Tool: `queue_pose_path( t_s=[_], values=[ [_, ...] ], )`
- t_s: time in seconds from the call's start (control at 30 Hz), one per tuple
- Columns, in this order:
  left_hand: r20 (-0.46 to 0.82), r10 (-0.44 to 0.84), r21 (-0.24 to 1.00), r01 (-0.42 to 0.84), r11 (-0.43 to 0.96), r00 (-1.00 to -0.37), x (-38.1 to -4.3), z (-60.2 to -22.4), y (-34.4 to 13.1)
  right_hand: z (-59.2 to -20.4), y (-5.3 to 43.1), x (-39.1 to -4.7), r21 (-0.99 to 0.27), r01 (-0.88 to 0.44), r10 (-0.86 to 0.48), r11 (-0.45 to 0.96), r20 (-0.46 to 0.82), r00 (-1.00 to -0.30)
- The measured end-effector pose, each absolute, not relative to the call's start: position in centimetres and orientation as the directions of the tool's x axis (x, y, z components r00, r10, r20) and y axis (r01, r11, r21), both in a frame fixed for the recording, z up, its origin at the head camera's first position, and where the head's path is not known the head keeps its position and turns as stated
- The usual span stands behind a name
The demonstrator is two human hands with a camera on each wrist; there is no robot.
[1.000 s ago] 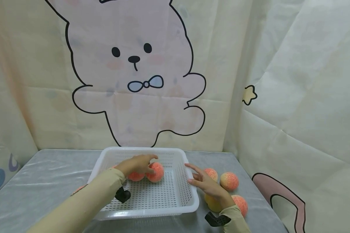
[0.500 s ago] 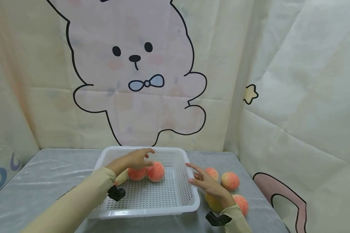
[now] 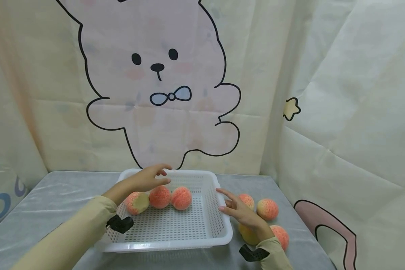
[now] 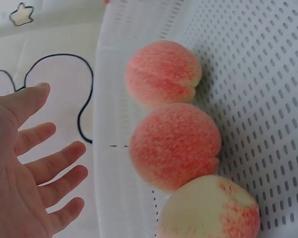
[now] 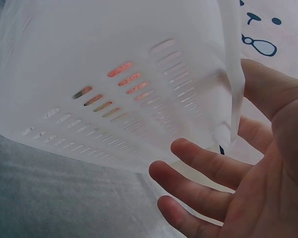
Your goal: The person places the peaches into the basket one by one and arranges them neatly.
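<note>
Three fuzzy pink-and-cream peaches lie in a row in a white perforated plastic basket: a right one, a middle one and a left one. Touching neighbours show in the left wrist view. My left hand hovers over the basket's back left part with its fingers spread, nothing in it. On the other side, my right hand holds the basket's right rim, thumb and index finger at the edge. In the right wrist view its other fingers lie along the outer wall.
Several more peaches sit on the grey cloth-covered table right of the basket, among them one at the back, a pink one and a yellow one partly behind the right forearm. Cartoon-printed curtains stand behind and at both sides.
My left hand has moved left and back, away from the peaches, with its fingers spreading. The left peach has come into full view. My right hand stays at the rim.
</note>
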State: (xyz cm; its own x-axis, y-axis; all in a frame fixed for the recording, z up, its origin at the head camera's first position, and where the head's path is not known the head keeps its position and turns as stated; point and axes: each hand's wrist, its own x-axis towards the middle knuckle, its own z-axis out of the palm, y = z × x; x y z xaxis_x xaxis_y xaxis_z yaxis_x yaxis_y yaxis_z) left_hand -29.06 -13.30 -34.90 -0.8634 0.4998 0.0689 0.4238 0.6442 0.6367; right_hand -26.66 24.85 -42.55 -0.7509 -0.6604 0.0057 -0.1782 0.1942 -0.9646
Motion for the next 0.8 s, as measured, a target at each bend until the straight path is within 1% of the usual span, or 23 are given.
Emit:
queue_pose_path(
  t_s=[0.23,0.4,0.67,0.8],
  values=[
    [0.147,0.489,0.623,0.464,0.629,-0.860,-28.4,-34.7,-15.4,-42.6,24.9,-26.6,-0.966,-0.170,-0.654,0.194,0.002,-0.756],
    [0.190,0.481,0.640,0.480,0.600,-0.856,-27.3,-34.6,-17.1,-42.5,24.9,-26.6,-0.966,-0.173,-0.660,0.191,0.004,-0.752],
    [0.217,0.452,0.683,0.466,0.563,-0.865,-25.7,-34.8,-19.6,-42.5,25.0,-26.7,-0.963,-0.181,-0.652,0.201,0.007,-0.758],
    [0.223,0.430,0.681,0.456,0.573,-0.875,-24.8,-35.1,-21.0,-42.5,25.0,-26.6,-0.962,-0.184,-0.658,0.203,0.005,-0.753]
  ],
)
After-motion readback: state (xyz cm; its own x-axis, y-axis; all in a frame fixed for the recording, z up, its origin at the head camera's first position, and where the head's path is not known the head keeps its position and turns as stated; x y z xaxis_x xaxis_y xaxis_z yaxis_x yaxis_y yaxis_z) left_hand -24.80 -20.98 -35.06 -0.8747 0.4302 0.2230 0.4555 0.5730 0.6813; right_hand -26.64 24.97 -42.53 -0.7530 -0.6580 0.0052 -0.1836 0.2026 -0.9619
